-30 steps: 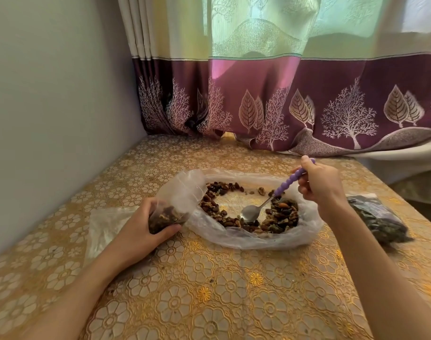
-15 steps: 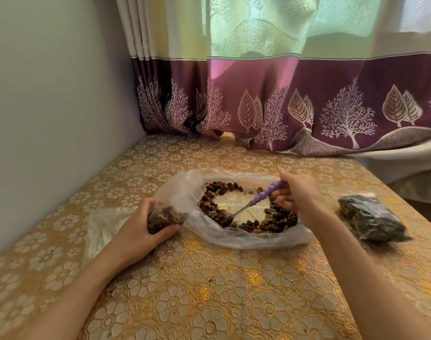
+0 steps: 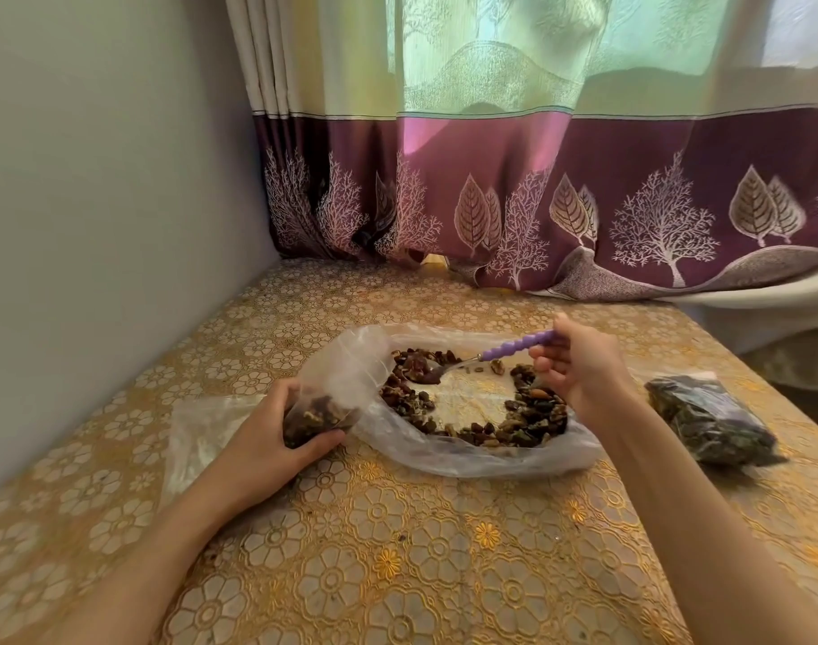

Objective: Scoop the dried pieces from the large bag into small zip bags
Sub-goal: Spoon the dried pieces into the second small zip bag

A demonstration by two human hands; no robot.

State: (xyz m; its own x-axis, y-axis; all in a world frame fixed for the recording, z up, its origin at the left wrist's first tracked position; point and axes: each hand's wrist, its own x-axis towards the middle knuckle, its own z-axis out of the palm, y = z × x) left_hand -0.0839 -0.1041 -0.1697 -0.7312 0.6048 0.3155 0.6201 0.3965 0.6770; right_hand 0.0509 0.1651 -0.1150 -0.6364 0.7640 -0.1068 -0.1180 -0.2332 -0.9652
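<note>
On the counter (image 3: 397, 574) lies one large clear plastic bag (image 3: 514, 458) with wrinkled brown dried pieces (image 3: 532, 421). The left hand (image 3: 276, 439) grips one small soft zip bag (image 3: 323, 407), partly filled. The right hand (image 3: 579, 365) pinches one spoon (image 3: 490, 358) with a purple ribbed handle. One filled bag (image 3: 714, 421) lies at the right.

bright daylight — through curtain (image 3: 514, 62) | soft shadows on tablecloth (image 3: 397, 574) | sharp focus | wide-angle bowing at edges

Grey wall (image 3: 95, 202), backlit maroon-bordered curtain (image 3: 537, 188), gold floral tablecloth (image 3: 397, 551).
</note>
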